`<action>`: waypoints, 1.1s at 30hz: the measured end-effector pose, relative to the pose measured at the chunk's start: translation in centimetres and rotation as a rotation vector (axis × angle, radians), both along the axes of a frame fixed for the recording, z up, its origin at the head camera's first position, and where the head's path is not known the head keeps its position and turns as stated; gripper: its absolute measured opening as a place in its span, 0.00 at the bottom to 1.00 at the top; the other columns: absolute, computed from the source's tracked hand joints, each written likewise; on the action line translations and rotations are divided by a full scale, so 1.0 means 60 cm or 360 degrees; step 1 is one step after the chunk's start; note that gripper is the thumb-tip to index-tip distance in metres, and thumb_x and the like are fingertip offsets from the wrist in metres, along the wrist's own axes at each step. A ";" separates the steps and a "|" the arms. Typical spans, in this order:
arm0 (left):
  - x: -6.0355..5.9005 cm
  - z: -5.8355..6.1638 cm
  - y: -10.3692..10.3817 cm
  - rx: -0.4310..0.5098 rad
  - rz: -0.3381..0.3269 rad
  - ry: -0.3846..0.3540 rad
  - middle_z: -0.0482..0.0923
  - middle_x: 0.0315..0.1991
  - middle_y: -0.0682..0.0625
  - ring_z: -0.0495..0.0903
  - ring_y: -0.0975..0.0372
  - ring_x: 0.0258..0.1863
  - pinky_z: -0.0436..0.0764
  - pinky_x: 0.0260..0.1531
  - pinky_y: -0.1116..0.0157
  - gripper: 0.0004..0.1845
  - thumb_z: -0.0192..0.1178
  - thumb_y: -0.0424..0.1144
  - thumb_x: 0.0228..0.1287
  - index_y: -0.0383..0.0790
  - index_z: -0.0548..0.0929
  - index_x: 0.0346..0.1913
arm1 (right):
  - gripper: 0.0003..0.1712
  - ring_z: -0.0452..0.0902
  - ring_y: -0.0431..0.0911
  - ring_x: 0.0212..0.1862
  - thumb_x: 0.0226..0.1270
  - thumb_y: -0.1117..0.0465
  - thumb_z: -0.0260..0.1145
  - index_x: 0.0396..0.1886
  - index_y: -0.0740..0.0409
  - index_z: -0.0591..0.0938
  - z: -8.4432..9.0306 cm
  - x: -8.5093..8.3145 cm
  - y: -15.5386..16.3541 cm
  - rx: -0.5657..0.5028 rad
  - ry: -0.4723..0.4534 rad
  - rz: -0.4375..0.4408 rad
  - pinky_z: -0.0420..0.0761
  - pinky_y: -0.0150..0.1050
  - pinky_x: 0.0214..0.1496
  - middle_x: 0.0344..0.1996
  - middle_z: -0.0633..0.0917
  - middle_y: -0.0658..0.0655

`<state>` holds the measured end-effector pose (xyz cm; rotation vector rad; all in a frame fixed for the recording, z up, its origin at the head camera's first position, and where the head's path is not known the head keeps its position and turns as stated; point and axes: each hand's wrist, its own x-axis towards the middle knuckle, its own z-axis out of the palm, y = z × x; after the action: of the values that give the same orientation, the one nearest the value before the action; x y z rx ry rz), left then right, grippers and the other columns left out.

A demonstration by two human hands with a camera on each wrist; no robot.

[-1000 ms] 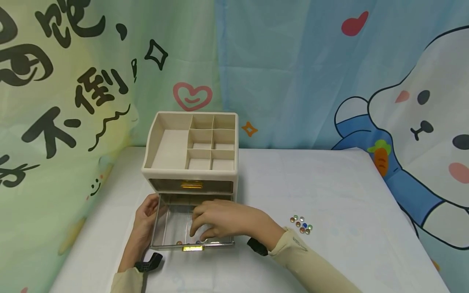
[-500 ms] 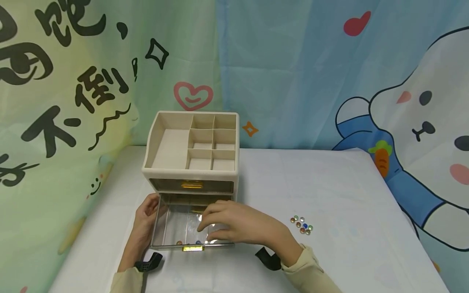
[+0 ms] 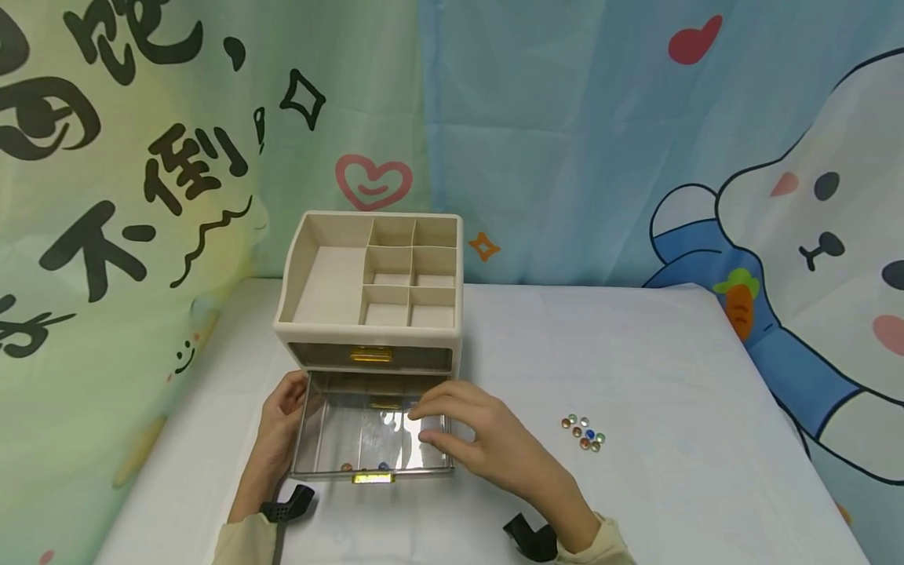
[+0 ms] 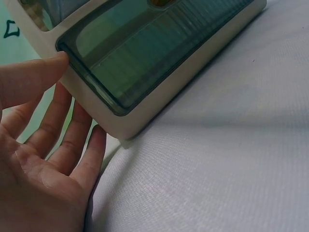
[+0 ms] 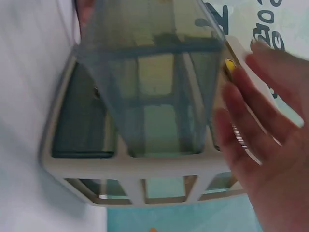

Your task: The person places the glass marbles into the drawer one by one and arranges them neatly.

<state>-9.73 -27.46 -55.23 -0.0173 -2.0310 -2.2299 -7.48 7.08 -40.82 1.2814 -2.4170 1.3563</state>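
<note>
A cream desktop organizer (image 3: pixel 367 336) stands on the table with its clear drawer (image 3: pixel 339 428) pulled out. An orange marble (image 3: pixel 347 467) and a blue marble (image 3: pixel 384 466) lie inside, near the drawer's front wall. My left hand (image 3: pixel 278 424) holds the organizer's left side; in the left wrist view, its thumb (image 4: pixel 55 66) rests at the front edge and the other fingers lie along the side. Over the drawer's right edge hovers my right hand (image 3: pixel 487 439), its fingers loosely bent and apart, with nothing seen between them.
Several glass marbles (image 3: pixel 589 434) lie in a cluster on the white tablecloth (image 3: pixel 678 471) to the right. A second drawer (image 3: pixel 325 358) above the pulled-out one is closed. Divided compartments (image 3: pixel 387 306) top the organizer. A printed curtain (image 3: pixel 530 157) hangs behind.
My right hand has moved right, from over the drawer's middle to its right edge, uncovering more of the drawer floor. The left hand stays in place.
</note>
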 end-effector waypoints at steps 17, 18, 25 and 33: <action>-0.001 0.000 0.002 0.0024 0.0011 0.0035 0.84 0.50 0.62 0.83 0.72 0.51 0.79 0.53 0.75 0.19 0.59 0.20 0.69 0.43 0.80 0.57 | 0.15 0.83 0.43 0.49 0.68 0.73 0.70 0.53 0.60 0.85 -0.059 0.026 0.038 -0.0728 -0.0279 -0.0729 0.82 0.30 0.53 0.47 0.87 0.55; -0.001 0.000 0.002 0.0024 0.0011 0.0036 0.84 0.50 0.62 0.83 0.72 0.50 0.79 0.53 0.75 0.19 0.60 0.20 0.69 0.43 0.80 0.57 | 0.15 0.82 0.42 0.49 0.68 0.73 0.70 0.52 0.60 0.85 -0.061 0.028 0.041 -0.0749 -0.0295 -0.0768 0.82 0.29 0.52 0.47 0.87 0.55; 0.000 -0.003 0.004 0.0062 -0.0005 0.0065 0.85 0.51 0.61 0.83 0.71 0.51 0.80 0.53 0.75 0.21 0.58 0.18 0.68 0.44 0.80 0.56 | 0.15 0.82 0.41 0.48 0.68 0.74 0.69 0.52 0.62 0.85 -0.084 0.040 0.075 -0.0877 -0.0378 -0.0984 0.81 0.28 0.51 0.47 0.86 0.51; -0.002 -0.002 0.003 0.0033 0.0004 0.0053 0.84 0.51 0.61 0.83 0.71 0.51 0.80 0.53 0.75 0.21 0.59 0.19 0.68 0.43 0.80 0.57 | 0.15 0.81 0.40 0.49 0.69 0.74 0.69 0.54 0.66 0.83 -0.115 0.050 0.127 -0.0857 -0.0482 -0.1215 0.81 0.25 0.51 0.49 0.86 0.53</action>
<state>-9.87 -27.26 -55.36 -0.0496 -1.9895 -2.2339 -4.46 14.72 -47.74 0.0109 -2.0821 1.7956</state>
